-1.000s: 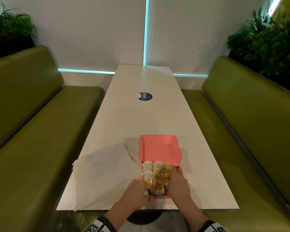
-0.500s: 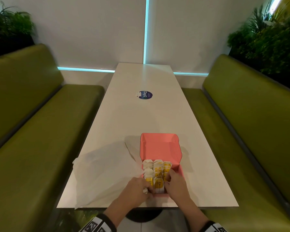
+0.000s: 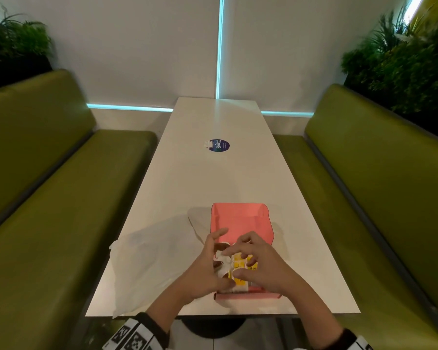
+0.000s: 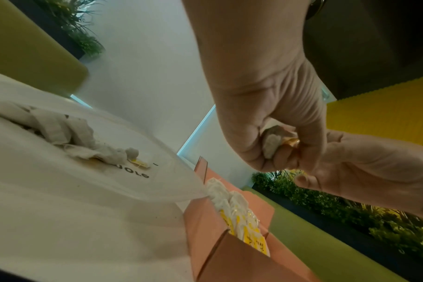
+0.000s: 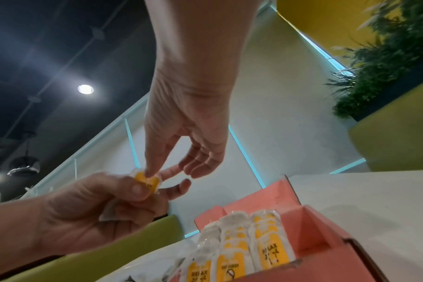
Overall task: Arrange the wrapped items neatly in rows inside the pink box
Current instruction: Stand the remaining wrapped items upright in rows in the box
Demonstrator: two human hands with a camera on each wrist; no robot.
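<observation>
At lower centre of the head view our left hand [image 3: 204, 269] pinches one wrapped item [image 5: 146, 181] above the pink box [image 3: 240, 218]; our right hand [image 3: 261, 263], fingers loose, touches it with the thumb. Rows of wrapped items [image 5: 242, 253] fill the box. A white bag [image 3: 152, 263] lies left on the desk [image 3: 213, 178], a round sticker [image 3: 219, 145] farther up.

Both arms are bare, and each wrist wears a black band [image 3: 139, 334] with white patches that have black square patterns on them, like little checker codes.
</observation>
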